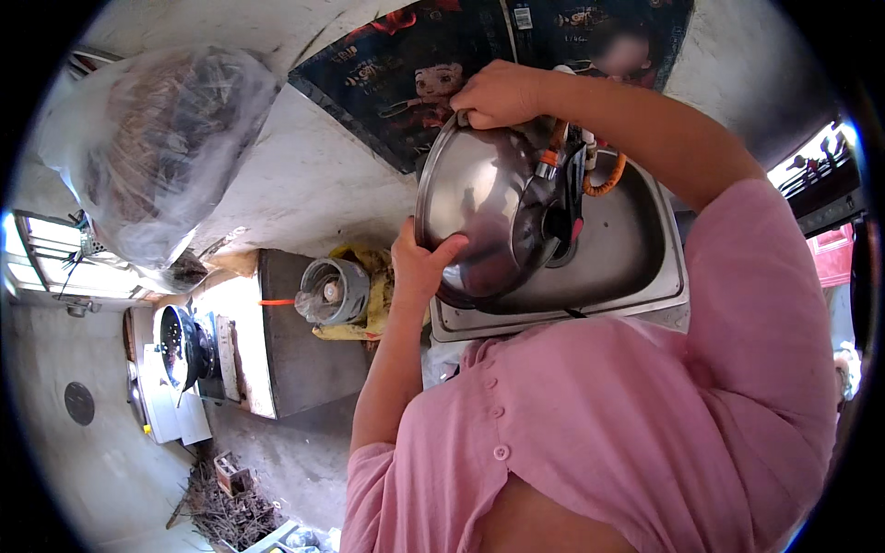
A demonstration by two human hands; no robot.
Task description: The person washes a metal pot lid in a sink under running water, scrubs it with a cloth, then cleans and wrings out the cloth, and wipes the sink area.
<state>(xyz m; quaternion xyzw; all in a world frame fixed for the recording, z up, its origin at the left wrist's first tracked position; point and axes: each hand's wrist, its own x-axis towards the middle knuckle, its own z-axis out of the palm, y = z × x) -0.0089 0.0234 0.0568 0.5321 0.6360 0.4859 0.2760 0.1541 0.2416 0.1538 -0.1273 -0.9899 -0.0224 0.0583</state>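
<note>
Both hands hold a large domed stainless steel lid (470, 193), tipped on edge over the left part of a steel sink (626, 242). My left hand (423, 266) grips the near rim, its thumb pressed on the shiny outer face. At the far rim, my right hand (501, 97) has its fingers curled around the edge. A black knob-like handle (559, 222) on the dome faces right, above the drain. Close to the lid, a tap hose with an orange fitting (548, 162) hangs down. The lid's inner side is hidden from me.
Dark printed cardboard (415, 90) covers the wall behind the sink. Left of it stands a grey gas cylinder (339, 290) beside a counter (311, 345) bearing a perforated dark pan (178, 349). A plastic-wrapped bundle (166, 145) is at upper left; sticks (228, 501) lie on the floor.
</note>
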